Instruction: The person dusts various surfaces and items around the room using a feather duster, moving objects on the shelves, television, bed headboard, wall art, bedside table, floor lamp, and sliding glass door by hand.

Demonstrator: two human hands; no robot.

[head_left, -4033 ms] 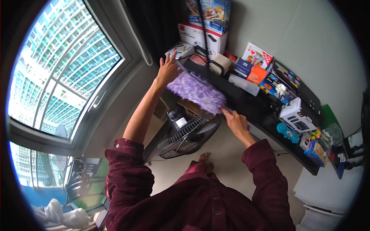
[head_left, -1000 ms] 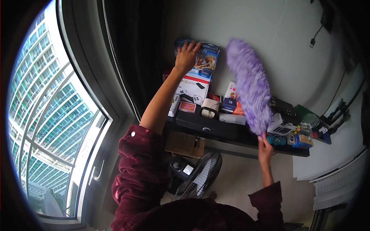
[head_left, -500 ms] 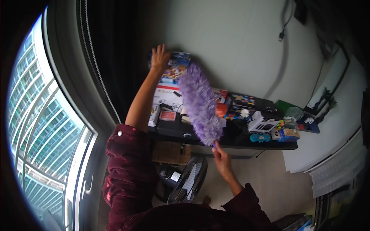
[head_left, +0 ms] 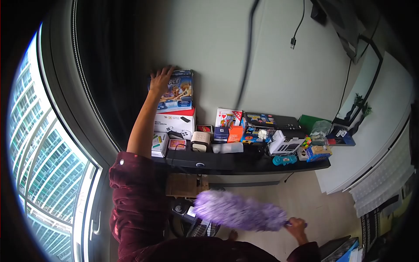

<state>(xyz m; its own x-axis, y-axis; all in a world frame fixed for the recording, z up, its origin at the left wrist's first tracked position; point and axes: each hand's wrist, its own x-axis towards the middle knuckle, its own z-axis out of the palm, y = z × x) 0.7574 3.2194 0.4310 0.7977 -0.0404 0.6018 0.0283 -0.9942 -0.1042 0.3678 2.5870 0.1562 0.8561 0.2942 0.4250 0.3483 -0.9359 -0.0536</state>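
Observation:
My left hand (head_left: 161, 80) rests at the upper left of a blue game box (head_left: 180, 92), its fingers spread near the top edge. That box stands upright against the wall, above a white game controller box (head_left: 174, 123). Low on the right, my right hand (head_left: 297, 228) grips the handle of a fluffy purple duster (head_left: 240, 212). The duster lies sideways in the air, apart from the shelf and partly in front of a black fan (head_left: 203, 229).
A black shelf (head_left: 244, 164) carries a beige cube-shaped item (head_left: 200, 141), a large playing-card box (head_left: 228, 118), an orange box (head_left: 235, 133) and a turquoise object (head_left: 284, 160). A cable (head_left: 298, 26) hangs along the wall. A window (head_left: 52, 153) is at left.
The duster has swung down and right, off the items on the shelf. My left hand stays at the blue game box. The view has shifted.

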